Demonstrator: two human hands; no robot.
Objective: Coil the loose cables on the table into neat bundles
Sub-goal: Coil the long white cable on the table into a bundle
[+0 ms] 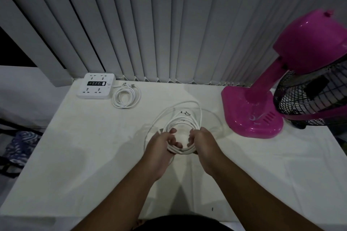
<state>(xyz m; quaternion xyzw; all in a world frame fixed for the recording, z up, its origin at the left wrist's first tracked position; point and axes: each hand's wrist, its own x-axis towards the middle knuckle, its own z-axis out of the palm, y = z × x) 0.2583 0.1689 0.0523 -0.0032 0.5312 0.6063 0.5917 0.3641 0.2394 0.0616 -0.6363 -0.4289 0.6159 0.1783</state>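
Observation:
A white cable (185, 118) is looped into several rings above the middle of the white table (93, 146). My left hand (165, 142) grips the left side of the loops, and my right hand (201, 140) grips the right side. One wider loop arcs out beyond the others toward the far side, and small metal connector ends show near the top of the coil. A second white cable (126, 96) lies coiled flat at the back left, beside a white power strip (96, 86).
A pink table fan (293, 73) with a black grille stands at the back right, its base on the table. Grey vertical blinds (169, 24) hang behind. Dark patterned cloth (16, 146) lies off the table's left edge.

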